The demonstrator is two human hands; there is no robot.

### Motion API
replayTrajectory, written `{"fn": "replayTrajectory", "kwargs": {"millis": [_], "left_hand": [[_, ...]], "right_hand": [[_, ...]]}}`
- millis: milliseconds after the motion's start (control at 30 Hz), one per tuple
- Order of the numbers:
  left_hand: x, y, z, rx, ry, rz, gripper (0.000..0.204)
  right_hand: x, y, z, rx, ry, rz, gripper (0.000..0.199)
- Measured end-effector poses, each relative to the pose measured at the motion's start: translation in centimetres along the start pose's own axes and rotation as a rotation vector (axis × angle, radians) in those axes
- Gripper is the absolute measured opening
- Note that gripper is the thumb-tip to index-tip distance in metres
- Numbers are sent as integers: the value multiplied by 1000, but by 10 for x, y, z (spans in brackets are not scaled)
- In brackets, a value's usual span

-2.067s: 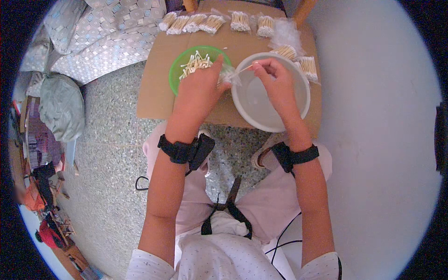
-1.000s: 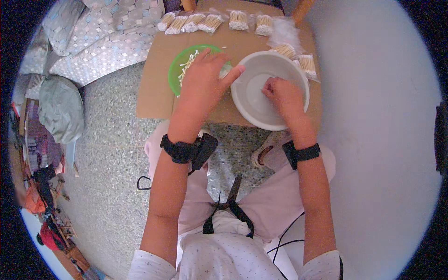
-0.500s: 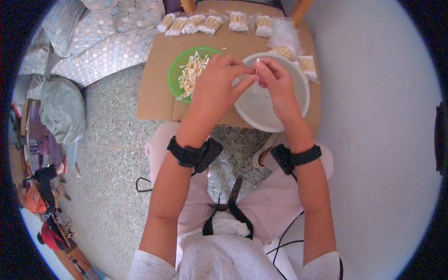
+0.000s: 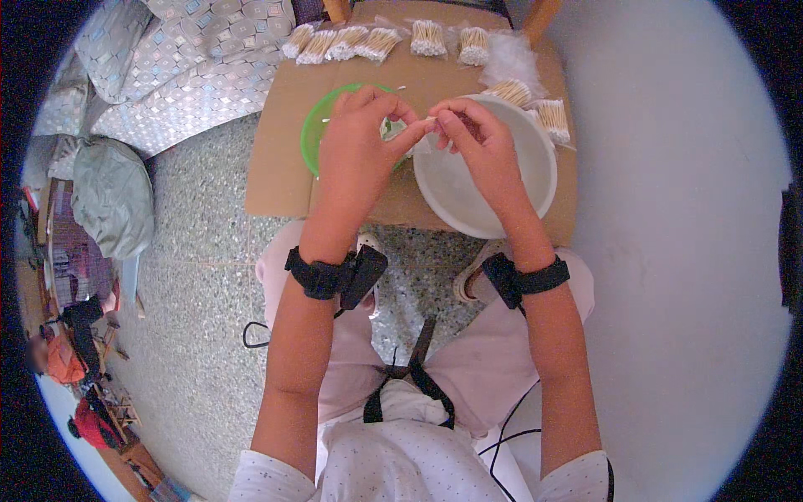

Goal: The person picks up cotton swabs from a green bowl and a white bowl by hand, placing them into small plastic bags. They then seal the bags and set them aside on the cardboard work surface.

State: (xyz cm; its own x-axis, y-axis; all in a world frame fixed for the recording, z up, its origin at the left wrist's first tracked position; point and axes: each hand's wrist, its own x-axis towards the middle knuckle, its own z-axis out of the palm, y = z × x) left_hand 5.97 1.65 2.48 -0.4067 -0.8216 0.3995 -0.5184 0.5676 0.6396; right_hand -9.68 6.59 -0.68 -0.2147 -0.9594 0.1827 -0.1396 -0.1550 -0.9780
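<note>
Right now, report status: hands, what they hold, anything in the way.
Left hand and right hand both pinching a small clear bag between them, above green plate and white bowl. Nothing blocking.

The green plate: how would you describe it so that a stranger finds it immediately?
Look at the brown cardboard sheet lying over the small table in front of the seated person. The green plate sits on its left half, partly hidden under the left hand. Unlike the bigger white bowl to its right, it is bright green and shallow.
</note>
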Motion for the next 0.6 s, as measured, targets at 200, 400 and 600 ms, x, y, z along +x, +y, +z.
{"fn": "replayTrajectory", "kwargs": {"millis": [200,400,600], "left_hand": [[-1,-6,3,50,13,19,21],[-9,-17,6,210,60,148,50],[-15,-22,6,105,-242,-78,63]], "right_hand": [[2,3,5,160,34,22,22],[6,-3,5,-112,193,-19,24],[14,6,-6,-469,196,-26,23]]}}
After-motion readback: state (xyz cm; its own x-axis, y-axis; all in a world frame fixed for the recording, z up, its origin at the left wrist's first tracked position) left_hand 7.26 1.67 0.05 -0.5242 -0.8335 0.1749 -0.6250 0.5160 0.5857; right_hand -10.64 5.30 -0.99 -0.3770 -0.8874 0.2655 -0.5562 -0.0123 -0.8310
